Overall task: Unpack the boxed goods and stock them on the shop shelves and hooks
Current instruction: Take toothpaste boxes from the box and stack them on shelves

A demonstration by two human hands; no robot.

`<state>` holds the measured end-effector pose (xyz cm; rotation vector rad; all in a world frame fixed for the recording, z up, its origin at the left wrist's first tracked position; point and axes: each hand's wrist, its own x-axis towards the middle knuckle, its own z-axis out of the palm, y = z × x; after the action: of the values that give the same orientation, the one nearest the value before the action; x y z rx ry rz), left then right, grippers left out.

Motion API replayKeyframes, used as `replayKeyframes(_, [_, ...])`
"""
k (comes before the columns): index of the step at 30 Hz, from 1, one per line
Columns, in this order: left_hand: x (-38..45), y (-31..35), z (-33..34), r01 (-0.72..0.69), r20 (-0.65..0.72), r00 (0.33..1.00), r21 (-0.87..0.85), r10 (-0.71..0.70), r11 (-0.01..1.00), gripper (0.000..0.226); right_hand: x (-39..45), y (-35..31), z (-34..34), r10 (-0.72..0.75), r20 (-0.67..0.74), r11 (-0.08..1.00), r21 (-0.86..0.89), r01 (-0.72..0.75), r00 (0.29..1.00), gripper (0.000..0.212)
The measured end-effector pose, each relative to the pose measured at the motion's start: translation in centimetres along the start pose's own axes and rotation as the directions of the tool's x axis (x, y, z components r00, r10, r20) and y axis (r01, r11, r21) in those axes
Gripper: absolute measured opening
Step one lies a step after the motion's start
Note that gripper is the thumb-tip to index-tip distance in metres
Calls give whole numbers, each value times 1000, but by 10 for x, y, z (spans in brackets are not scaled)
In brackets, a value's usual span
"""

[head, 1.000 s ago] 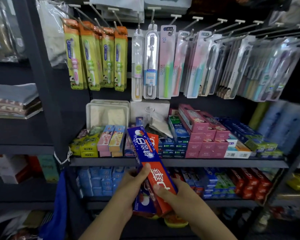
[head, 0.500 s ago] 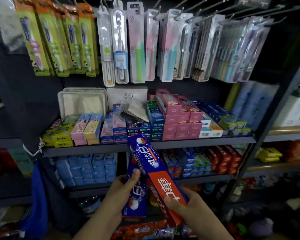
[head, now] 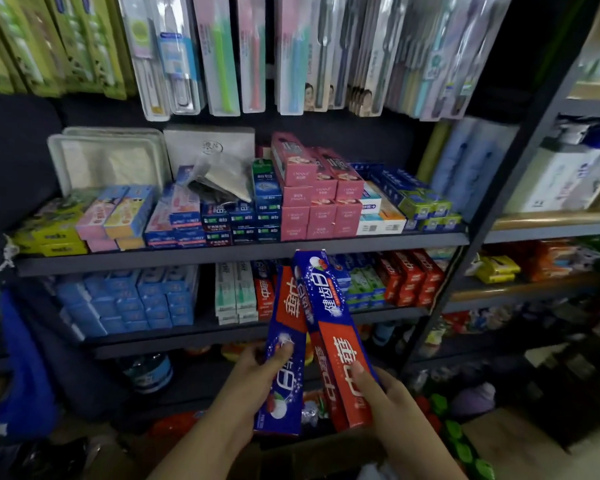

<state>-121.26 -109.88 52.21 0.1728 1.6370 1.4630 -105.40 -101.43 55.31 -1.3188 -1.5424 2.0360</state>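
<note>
I hold two long blue-and-red toothpaste boxes in front of the shelving. My left hand (head: 253, 379) grips the left toothpaste box (head: 284, 358), thumb across its blue face. My right hand (head: 385, 403) grips the right toothpaste box (head: 333, 320) at its red lower end; its blue top reaches the edge of the upper shelf (head: 243, 256). The two boxes cross in a narrow V. Behind them, the lower shelf (head: 222, 336) carries rows of blue, white, green and red toothpaste boxes.
Carded toothbrushes (head: 222, 53) hang on hooks above. Pink boxes (head: 319, 202) and other toothpaste stacks fill the upper shelf. A dark upright post (head: 492, 188) divides off the right bay. A brown cardboard box (head: 312, 455) sits below my hands; a blue cloth (head: 25, 368) hangs at left.
The view has dropped and moved closer to the shelves. The boxes have spread apart: the left one now stands more upright, the right one tilts to the right.
</note>
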Motion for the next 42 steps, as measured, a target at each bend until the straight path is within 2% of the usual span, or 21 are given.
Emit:
replayKeyframes(3, [-3, -8, 13, 6, -8, 1000, -38, -6, 999, 56, 1, 4, -7, -14, -10, 1000, -25, 13, 1000, 36])
replayKeyframes(8, [-6, -18, 23, 19, -26, 999, -82, -21, 996, 45, 2, 13, -12, -8, 12, 997, -81, 9, 1000, 41])
replayKeyframes(14, [-12, -28, 20, 34, -41, 998, -81, -37, 996, 45, -3, 23, -14, 2, 38, 998, -61, 0, 999, 76])
replayKeyframes(16, [-13, -30, 16, 27, -37, 999, -74, -30, 997, 42, -8, 25, -12, 9, 34, 999, -37, -8, 999, 79])
replayKeyframes(25, [-30, -45, -23, 28, -21, 999, -26, -29, 999, 51, -37, 38, 4, 83, -26, 990, 119, -79, 996, 57])
replayKeyframes(30, [-40, -56, -34, 52, 10, 999, -31, -52, 998, 40, -48, 51, 11, 85, -32, 989, 124, -81, 996, 69])
replayKeyframes(34, [-44, -67, -36, 47, 8, 999, 1, -47, 999, 26, -52, 62, 4, 95, -53, 988, 126, -87, 994, 44])
replayKeyframes(42, [-30, -58, -18, 55, 45, 997, 85, -59, 995, 34, -37, 60, -17, 69, -78, 990, 127, -58, 995, 35])
